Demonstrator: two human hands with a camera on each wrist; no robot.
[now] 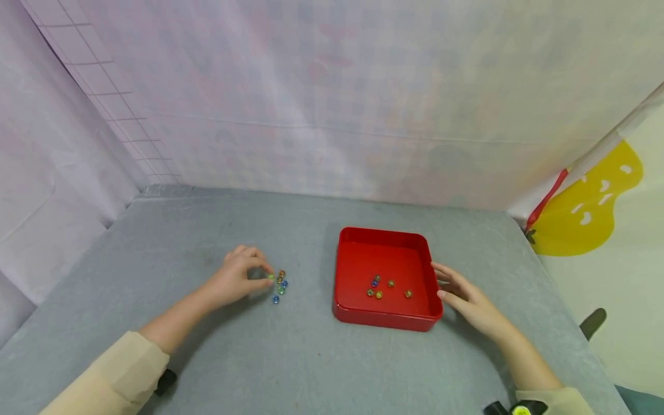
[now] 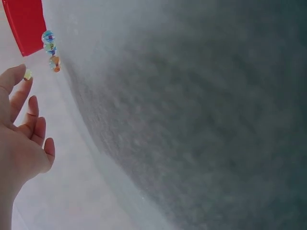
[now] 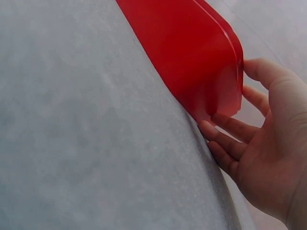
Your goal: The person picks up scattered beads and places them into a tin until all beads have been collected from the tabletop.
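My left hand pinches a yellow-green glass marble between thumb and forefinger, while its other fingers are loosely bent. Right beside those fingertips, several blue, green and orange marbles lie in a loose cluster on the grey table. A shallow red square tray stands to the right of the cluster, with several marbles scattered over its floor. At the tray's right side is my right hand. Its thumb touches the rim and its fairly straight fingers rest along the outer wall.
Grey cloth covers the table. A pale patterned curtain hangs along the back edge, and white fabric hangs at the left. On the right, a yellow shape decorates the light-coloured surface beyond the table edge.
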